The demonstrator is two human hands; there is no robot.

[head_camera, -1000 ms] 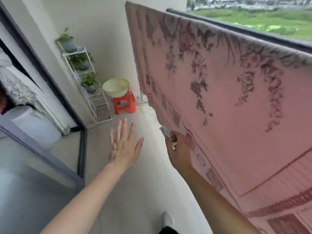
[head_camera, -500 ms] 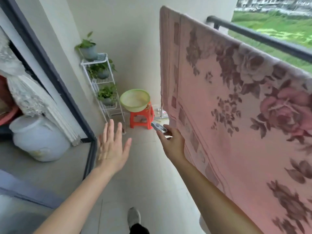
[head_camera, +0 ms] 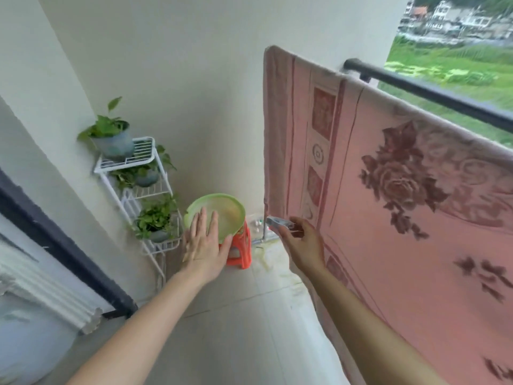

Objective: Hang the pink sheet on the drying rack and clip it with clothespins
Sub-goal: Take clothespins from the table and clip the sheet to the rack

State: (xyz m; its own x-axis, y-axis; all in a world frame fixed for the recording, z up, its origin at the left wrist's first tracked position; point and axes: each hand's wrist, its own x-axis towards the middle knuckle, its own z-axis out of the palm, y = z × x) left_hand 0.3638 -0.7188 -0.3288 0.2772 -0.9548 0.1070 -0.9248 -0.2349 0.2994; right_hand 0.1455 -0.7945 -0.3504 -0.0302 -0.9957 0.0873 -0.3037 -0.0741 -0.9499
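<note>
The pink sheet point(head_camera: 388, 207) with dark rose prints hangs draped over a rack bar along the right side; its far edge drops straight down near the end wall. The rack itself is hidden under the cloth, apart from a thin leg point(head_camera: 265, 232) at the floor. My right hand point(head_camera: 302, 243) is beside the sheet's lower far corner and grips a pale clothespin point(head_camera: 279, 222) that points left. My left hand point(head_camera: 206, 245) is flat with fingers spread, holding nothing, in front of a green basin.
A green basin point(head_camera: 222, 212) sits on an orange stool point(head_camera: 241, 251) at the balcony's far end. A white wire shelf point(head_camera: 138, 190) with potted plants stands in the left corner. A dark railing point(head_camera: 433, 93) runs behind the sheet. A dark door frame point(head_camera: 55, 245) lines the left.
The view has advanced along the sheet toward its far end. Both hands have moved forward; the right still holds the clothespin, the left stays spread.
</note>
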